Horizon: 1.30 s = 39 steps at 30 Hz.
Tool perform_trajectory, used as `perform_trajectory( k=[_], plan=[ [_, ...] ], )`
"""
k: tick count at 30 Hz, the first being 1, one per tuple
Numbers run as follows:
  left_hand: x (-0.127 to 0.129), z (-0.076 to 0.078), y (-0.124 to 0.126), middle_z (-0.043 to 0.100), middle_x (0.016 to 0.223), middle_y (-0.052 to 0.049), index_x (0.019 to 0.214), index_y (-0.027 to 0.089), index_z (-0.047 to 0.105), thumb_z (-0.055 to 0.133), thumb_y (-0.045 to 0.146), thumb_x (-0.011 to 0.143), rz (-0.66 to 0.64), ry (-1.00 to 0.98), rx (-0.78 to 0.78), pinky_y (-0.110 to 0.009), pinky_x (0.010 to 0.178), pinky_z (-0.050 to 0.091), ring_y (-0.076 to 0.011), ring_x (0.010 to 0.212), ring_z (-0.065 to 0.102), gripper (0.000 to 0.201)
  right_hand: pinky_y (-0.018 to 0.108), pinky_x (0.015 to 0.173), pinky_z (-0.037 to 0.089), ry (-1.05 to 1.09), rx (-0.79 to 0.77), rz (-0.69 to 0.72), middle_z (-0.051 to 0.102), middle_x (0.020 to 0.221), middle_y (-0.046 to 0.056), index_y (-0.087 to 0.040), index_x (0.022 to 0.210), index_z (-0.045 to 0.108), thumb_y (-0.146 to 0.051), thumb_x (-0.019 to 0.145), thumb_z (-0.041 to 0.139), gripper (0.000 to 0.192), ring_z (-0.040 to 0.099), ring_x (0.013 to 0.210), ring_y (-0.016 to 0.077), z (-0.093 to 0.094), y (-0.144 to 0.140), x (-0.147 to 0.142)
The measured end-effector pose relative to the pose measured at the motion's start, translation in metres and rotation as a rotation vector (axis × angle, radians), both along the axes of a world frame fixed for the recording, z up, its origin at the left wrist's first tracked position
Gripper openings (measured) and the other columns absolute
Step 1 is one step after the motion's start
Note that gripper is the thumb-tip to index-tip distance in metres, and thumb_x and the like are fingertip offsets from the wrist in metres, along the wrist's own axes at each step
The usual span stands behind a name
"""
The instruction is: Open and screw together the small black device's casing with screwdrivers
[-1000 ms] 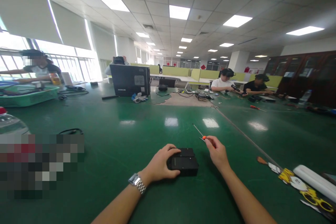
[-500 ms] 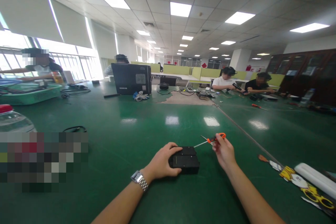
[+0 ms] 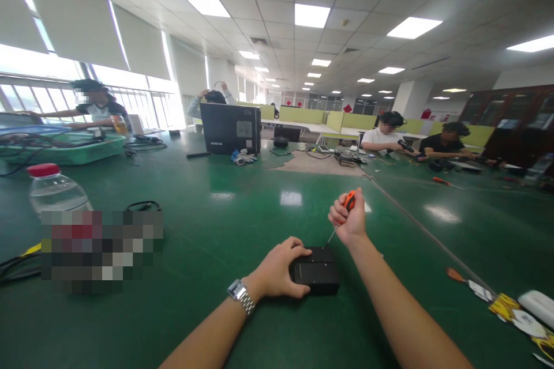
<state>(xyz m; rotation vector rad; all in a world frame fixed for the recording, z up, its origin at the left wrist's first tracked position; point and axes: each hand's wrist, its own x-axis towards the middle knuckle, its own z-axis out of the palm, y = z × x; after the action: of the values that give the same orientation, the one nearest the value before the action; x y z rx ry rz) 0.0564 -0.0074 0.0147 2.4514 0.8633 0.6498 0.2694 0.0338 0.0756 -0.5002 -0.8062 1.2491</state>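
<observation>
A black box-shaped device (image 3: 319,275) with small screws on its top lies on the green table (image 3: 208,230). My left hand (image 3: 279,270), a metal watch (image 3: 241,295) on its wrist, grips the box from its left side, thumb at the front and fingers over the top. In my right hand (image 3: 350,220) is a screwdriver (image 3: 350,200) with an orange and black handle, held in a closed fist. Its thin metal shaft slants down to the far right corner of the box, and the tip appears to touch there.
A clear bottle (image 3: 58,190) with a red cap stands at left, by a green basket (image 3: 99,151) of cables. A computer case (image 3: 229,130) and gloves (image 3: 243,157) sit farther back. Another screwdriver (image 3: 445,183) lies at right. Several people work around the table.
My right hand has turned from a loose finger hold to a fist around the screwdriver, raising the handle so the shaft is steeper. My left hand stays on the box. The view has shifted left.
</observation>
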Motion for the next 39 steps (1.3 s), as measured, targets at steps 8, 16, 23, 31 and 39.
perform_trajectory(
  k=[8, 16, 23, 31, 39],
  plan=[
    [0.0, 0.0, 0.001, 0.049, 0.119, -0.006, 0.118, 0.024, 0.057, 0.084, 0.038, 0.052, -0.021, -0.02, -0.006, -0.035, 0.094, 0.045, -0.0267, 0.105, 0.054, 0.072, 0.017, 0.034, 0.016, 0.008, 0.029, 0.103, 0.017, 0.039, -0.012, -0.021, 0.055, 0.043, -0.072, 0.078, 0.045, 0.056, 0.011, 0.033, 0.005, -0.015, 0.0, -0.003],
    [0.0, -0.001, 0.001, 0.048, 0.119, -0.005, 0.119, 0.025, 0.058, 0.085, 0.041, 0.053, -0.022, -0.043, -0.039, -0.035, 0.095, 0.045, -0.0264, 0.106, 0.054, 0.073, 0.017, 0.035, 0.018, -0.021, 0.047, 0.107, 0.016, 0.039, -0.011, -0.022, 0.053, 0.044, -0.072, 0.08, 0.042, 0.057, 0.011, 0.033, 0.0054, -0.012, -0.007, -0.001],
    [-0.001, -0.002, 0.003, 0.048, 0.12, -0.006, 0.119, 0.025, 0.06, 0.086, 0.048, 0.051, -0.034, -0.057, -0.059, -0.036, 0.096, 0.044, -0.027, 0.107, 0.054, 0.077, 0.02, 0.04, 0.032, -0.111, 0.09, 0.053, 0.04, 0.048, -0.005, -0.019, 0.056, 0.054, -0.059, 0.079, 0.053, 0.046, 0.038, 0.041, 0.0073, -0.011, -0.005, -0.006],
    [-0.002, -0.004, 0.004, 0.049, 0.123, -0.006, 0.122, 0.024, 0.058, 0.083, 0.056, 0.053, -0.033, -0.036, 0.004, -0.034, 0.096, 0.044, -0.0269, 0.108, 0.055, 0.079, 0.025, 0.053, 0.045, -0.262, 0.109, -0.054, 0.055, 0.056, -0.004, -0.02, 0.077, 0.063, -0.043, 0.079, 0.057, 0.023, 0.051, 0.049, 0.0111, -0.002, -0.005, 0.0],
    [0.005, 0.016, -0.007, 0.052, 0.128, -0.008, 0.128, 0.026, 0.053, 0.074, 0.052, 0.064, -0.043, 0.257, 0.342, -0.04, 0.097, 0.039, -0.0307, 0.108, 0.052, 0.072, 0.023, 0.052, 0.043, -0.291, 0.109, -0.156, 0.05, 0.05, -0.007, -0.02, 0.075, 0.061, -0.038, 0.076, 0.058, 0.018, 0.046, 0.046, 0.0095, 0.006, -0.006, 0.0]
  ],
)
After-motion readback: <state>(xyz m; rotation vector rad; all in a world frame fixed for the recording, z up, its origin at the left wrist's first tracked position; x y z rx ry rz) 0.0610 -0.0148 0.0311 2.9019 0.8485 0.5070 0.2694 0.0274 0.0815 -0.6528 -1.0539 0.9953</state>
